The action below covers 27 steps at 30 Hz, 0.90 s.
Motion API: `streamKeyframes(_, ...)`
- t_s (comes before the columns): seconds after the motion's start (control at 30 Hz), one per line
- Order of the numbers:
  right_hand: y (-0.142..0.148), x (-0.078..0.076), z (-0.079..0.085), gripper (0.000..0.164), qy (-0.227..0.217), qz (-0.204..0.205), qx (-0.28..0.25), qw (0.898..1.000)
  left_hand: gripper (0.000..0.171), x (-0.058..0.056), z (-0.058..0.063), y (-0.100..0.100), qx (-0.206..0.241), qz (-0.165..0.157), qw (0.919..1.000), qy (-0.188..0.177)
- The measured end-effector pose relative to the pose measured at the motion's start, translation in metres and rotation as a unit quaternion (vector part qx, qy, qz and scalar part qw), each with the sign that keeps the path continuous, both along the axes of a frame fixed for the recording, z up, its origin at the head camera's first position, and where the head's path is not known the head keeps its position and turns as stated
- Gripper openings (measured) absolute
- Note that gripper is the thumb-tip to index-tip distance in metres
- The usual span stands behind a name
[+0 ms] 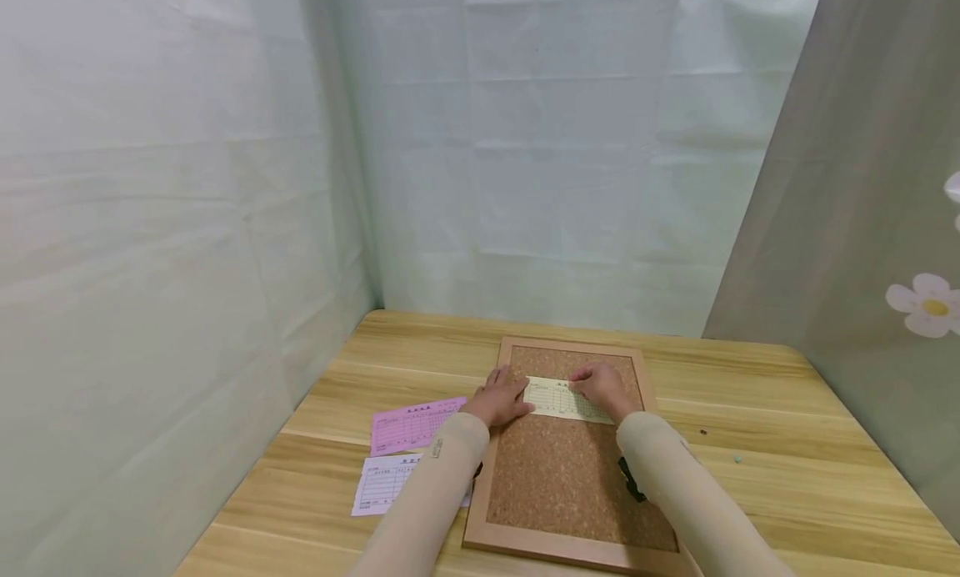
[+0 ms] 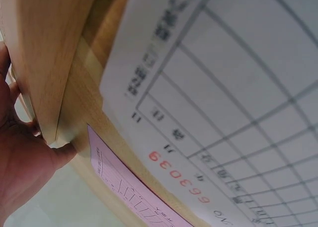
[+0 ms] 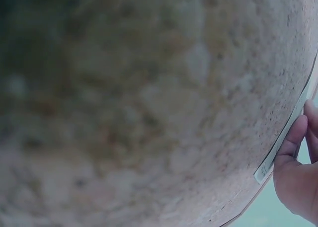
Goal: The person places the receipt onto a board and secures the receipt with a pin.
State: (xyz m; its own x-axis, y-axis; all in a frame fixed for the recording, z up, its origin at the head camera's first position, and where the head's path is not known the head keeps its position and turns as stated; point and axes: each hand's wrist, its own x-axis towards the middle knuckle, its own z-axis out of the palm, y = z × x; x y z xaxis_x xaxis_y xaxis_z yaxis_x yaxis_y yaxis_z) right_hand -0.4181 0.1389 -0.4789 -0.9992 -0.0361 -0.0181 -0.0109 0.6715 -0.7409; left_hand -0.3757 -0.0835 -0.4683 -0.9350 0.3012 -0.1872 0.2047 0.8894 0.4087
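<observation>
A pale yellow printed slip (image 1: 551, 398) lies crosswise on the upper part of a wood-framed cork board (image 1: 570, 477). My left hand (image 1: 498, 399) rests at the board's left frame, fingers spread, with fingertips right at the slip's left end. In the left wrist view, the left hand (image 2: 25, 157) reaches over the frame's side (image 2: 44, 53). My right hand (image 1: 602, 387) bends over the slip's right half, thumb and fingertips drawn together near its top edge. The right wrist view catches this hand (image 3: 298, 172) low over the slip (image 3: 283, 142). I cannot tell what is between its fingertips.
Left of the board, a pink printed slip (image 1: 408, 428) and a white one (image 1: 381, 484) lie on the wooden table (image 1: 750, 393); my left forearm partly covers the white one. Two small objects, one dark red (image 1: 702, 432) and one green (image 1: 738, 459), lie to the right. Pale curtains (image 1: 562, 143) surround the table.
</observation>
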Motion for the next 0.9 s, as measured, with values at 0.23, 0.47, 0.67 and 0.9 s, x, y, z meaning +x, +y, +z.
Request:
streamKeyframes(0.23, -0.0024, 0.0026, 0.0049, 0.008, 0.007, 0.005, 0.028, 1.000, 0.061, -0.0009, 0.0001, 0.0006, -0.005, -0.001, 1.0000, 0.003)
streamKeyframes(0.47, -0.0037, 0.0045, 0.0064, 0.009, 0.006, 0.004, 0.027, 1.000, 0.061, -0.0025, -0.0019, 0.0009, -0.009, 0.001, 0.9999, 0.003)
streamKeyframes(0.67, 0.0001, 0.0040, 0.0048, 0.010, 0.022, 0.013, 0.010, 1.000, 0.061, -0.0027, -0.0012, -0.0002, -0.005, 0.002, 1.0000, 0.002)
streamKeyframes(0.9, 0.0025, 0.0026, 0.0008, 0.007, 0.002, -0.003, -0.011, 1.000, 0.061, -0.0005, -0.0024, 0.0008, 0.007, 0.003, 1.0000, 0.002)
